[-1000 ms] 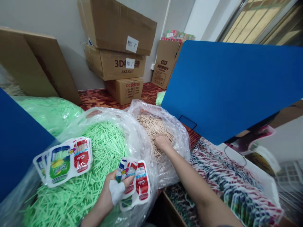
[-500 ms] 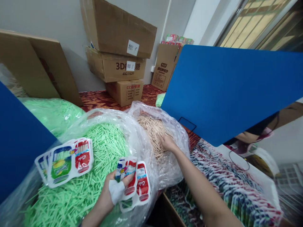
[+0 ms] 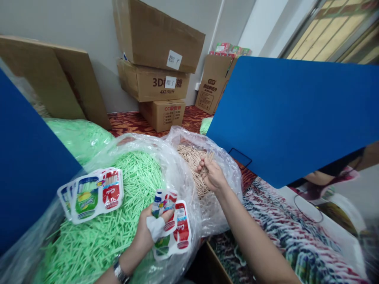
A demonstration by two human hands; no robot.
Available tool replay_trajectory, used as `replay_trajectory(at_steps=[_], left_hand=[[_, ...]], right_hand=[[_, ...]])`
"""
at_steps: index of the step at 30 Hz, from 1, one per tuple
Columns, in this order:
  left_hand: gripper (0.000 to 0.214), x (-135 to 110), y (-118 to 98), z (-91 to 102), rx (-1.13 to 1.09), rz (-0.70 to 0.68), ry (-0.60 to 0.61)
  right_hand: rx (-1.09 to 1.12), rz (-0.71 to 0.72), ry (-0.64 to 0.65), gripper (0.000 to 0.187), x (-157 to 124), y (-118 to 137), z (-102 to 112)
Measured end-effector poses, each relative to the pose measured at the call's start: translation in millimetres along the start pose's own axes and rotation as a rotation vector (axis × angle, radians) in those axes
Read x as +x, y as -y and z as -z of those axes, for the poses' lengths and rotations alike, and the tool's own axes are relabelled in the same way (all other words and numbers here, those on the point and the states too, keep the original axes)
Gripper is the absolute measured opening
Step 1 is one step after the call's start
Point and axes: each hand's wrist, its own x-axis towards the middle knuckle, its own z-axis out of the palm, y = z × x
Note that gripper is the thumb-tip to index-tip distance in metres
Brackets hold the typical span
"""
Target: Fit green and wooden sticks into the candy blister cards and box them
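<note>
My left hand (image 3: 149, 228), with a white wrapping by the thumb, grips several candy packets (image 3: 181, 228) printed with red Cola and green bottle shapes. Its fingers bend the front one. Over the open bag of brown sticks (image 3: 189, 156), my right hand (image 3: 213, 173) is closed around a few thin brown sticks (image 3: 209, 156) that poke up past the fingers. Beneath my left hand spreads a clear plastic bag full of light green sticks (image 3: 139, 173). More packets (image 3: 89, 195) lie fanned on the green sticks at the left.
Stacked cardboard boxes (image 3: 156, 39) stand at the back wall. Blue panels rise on the left (image 3: 26, 165) and right (image 3: 290, 118). At the right, a large pile of packets (image 3: 275, 221) fills a white container. A co-worker (image 3: 328, 177) is partly hidden behind the right panel.
My right hand has come up out of the brown sticks and turned, now with a few sticks in its fingers. My left hand still holds the packets. The view has shifted slightly.
</note>
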Motion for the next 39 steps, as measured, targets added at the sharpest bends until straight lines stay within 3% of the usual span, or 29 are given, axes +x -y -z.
replay_trajectory(at_steps=[3,7,13,19,26,28,32,34,37,39], left_hand=[[0.022,-3.0,-2.4,-1.8,0.047,-0.065,-0.018],[0.021,-5.8,-2.9,-1.3,0.072,-0.146,0.023],[0.017,-3.5,-2.5,4.8,0.269,-0.332,-0.021],[0.015,2.5,-2.2,7.6,0.365,-0.427,-0.047],[0.014,14.9,-11.2,8.9,0.357,-0.489,-0.011],[0.016,21.2,-15.2,5.7,0.313,-0.463,0.005],[0.019,34.4,-25.0,-3.8,0.286,-0.448,0.041],[0.02,38.9,-28.6,-6.9,0.27,-0.453,0.062],[0.022,41.1,-30.0,-5.2,0.219,-0.443,0.052],[0.023,38.9,-29.5,0.6,0.172,-0.398,0.028]], right_hand=[[0.115,0.074,0.117,0.031,-31.3,9.4,-33.9],[0.02,0.258,0.187,0.02,-67.1,9.6,-69.8],[-0.136,0.351,0.256,0.018,-80.9,-5.5,-87.5],[-0.384,0.395,0.197,0.023,-84.0,-15.6,-87.0],[-0.582,0.412,0.327,0.04,-77.0,-22.0,-65.3],[-0.583,0.458,0.275,0.048,-66.4,-18.8,-56.6],[-0.582,0.55,0.026,0.05,-45.4,-7.8,-44.5],[-0.67,0.562,0.12,0.047,-41.2,-2.8,-41.4],[-0.82,0.553,0.41,0.042,-40.9,0.4,-36.5],[-0.792,0.519,0.372,0.043,-39.8,-0.3,-30.4]])
